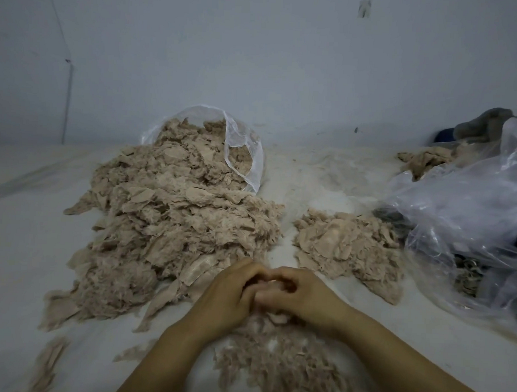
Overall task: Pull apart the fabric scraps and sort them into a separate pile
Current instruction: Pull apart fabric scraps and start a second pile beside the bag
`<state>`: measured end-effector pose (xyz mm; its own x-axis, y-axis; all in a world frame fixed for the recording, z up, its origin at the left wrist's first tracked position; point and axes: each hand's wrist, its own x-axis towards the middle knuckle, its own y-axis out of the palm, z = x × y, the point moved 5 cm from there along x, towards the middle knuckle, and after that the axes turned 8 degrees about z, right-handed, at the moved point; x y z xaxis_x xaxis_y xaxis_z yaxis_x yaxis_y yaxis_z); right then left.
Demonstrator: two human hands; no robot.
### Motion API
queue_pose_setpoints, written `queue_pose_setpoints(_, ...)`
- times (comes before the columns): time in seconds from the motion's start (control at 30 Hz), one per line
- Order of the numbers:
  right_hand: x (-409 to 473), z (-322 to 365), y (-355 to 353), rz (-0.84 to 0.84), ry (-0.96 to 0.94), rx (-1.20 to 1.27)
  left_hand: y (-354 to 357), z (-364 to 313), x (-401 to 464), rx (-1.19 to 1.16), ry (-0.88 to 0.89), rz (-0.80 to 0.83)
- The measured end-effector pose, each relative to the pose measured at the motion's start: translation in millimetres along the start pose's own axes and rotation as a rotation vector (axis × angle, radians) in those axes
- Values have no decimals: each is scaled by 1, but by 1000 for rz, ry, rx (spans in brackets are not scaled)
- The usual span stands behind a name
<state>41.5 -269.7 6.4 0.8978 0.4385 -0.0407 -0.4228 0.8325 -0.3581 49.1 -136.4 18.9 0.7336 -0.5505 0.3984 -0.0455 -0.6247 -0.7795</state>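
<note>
Both hands meet at centre foreground, fingers curled inward against each other: the left hand (229, 295) and right hand (300, 298) together pinch a small scrap (277, 317) between them, mostly hidden by the fingers. Beneath them lies a loose clump (276, 365) of beige fluff. A clear bag (244, 153) lying on its side spills the large pile (167, 221) of scraps across the white surface (26, 259). A smaller sorted pile (350, 247) sits to the right, apart from the large one. At far right, a crumpled plastic bag (464, 210) holds dark material.
</note>
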Motion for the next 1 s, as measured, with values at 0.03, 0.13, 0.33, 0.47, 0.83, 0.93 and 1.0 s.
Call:
queue_pose_setpoints(0.03,0,-3,3,-14,3,-21,0,-1,0,-11,-5,-36)
queue_pose_setpoints(0.13,0,-10,-5,-205,21,-30,2,7,-2,-24,-92,-56)
queue_pose_setpoints(0.33,-3,-15,-9,-210,4,356,9,20,-1,-535,-346,-74)
queue_pose_setpoints(0.47,-2,-18,-3,-212,-5,473,19,11,-3,-876,-401,-15)
queue_pose_setpoints(0.83,-3,-13,-7,-329,-58,495,12,7,2,-905,-474,-231)
queue_pose_setpoints(0.93,-4,-9,-5,-286,-100,393,11,9,2,-816,-446,-210)
queue_pose_setpoints(1.0,-5,-7,-1,-224,-96,310,10,6,2,-683,-375,-134)
